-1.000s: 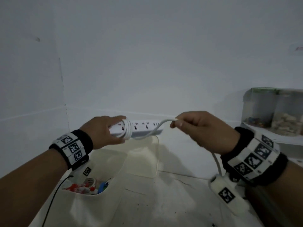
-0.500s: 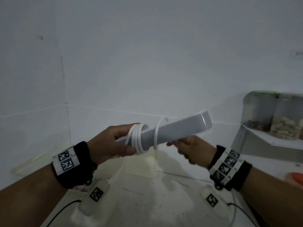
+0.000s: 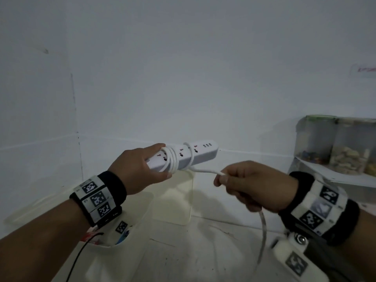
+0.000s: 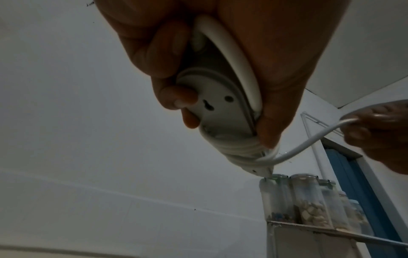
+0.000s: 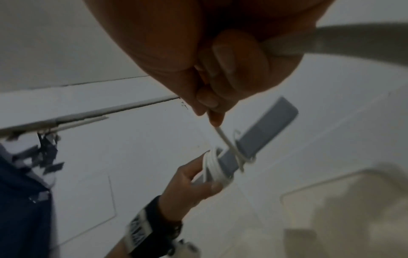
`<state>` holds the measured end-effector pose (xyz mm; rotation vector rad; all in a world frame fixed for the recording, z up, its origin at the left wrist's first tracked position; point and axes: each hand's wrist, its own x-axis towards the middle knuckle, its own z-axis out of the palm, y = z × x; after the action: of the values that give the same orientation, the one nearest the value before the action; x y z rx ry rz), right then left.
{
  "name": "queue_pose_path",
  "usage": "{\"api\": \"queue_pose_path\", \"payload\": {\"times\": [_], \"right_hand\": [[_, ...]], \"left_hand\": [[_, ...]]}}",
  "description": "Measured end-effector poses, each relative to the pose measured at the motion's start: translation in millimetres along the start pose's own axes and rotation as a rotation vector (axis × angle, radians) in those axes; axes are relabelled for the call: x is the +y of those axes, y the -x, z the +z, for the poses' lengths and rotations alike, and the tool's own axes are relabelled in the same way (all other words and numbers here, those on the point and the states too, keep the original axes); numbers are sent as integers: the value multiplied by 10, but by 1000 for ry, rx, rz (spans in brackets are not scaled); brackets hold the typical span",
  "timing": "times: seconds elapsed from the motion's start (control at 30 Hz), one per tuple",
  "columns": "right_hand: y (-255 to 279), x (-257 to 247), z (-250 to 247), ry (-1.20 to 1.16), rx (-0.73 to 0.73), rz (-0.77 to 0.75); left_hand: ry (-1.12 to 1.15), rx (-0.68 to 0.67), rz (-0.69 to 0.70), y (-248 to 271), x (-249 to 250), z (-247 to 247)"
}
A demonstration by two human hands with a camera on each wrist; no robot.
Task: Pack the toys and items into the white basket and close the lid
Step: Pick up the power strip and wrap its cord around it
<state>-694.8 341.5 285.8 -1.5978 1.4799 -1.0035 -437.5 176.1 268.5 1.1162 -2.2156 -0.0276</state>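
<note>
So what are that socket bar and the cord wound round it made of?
Socket bar: seemingly hard plastic, white with a smooth matt face and moulded edges. Cord: probably rubbery or vinyl sheathing, white and smooth, since it bends into tight loops.

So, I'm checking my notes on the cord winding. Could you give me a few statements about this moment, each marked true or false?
1. The left hand grips the power strip. True.
2. The right hand is empty. False: it pinches the white cord.
3. The cord is partly wound round the strip. True.
4. The strip lies inside the white basket. False: it is held in the air above it.
</note>
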Motion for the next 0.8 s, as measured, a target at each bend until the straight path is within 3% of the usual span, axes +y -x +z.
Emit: {"api": "queue_pose_path", "payload": {"times": [0.2, 0.3, 0.4, 0.5, 0.63, 0.8], "right_hand": [[-174, -216, -346, 472, 242, -261], [-264, -175, -477, 506, 249, -354], [-342, -43, -499, 382, 207, -402], [-438, 159, -380, 231, 183, -380], [-544, 462, -103, -231, 60, -274], [-565, 671, 339, -596, 129, -218]], "left_hand": [[20, -201, 127, -3, -53, -131], [161, -349, 187, 48, -123, -216], [377, -510, 219, 127, -212, -216], [589, -543, 263, 211, -263, -131], [918, -479, 187, 262, -264, 43], [1109, -371, 50, 270, -175, 216]]}}
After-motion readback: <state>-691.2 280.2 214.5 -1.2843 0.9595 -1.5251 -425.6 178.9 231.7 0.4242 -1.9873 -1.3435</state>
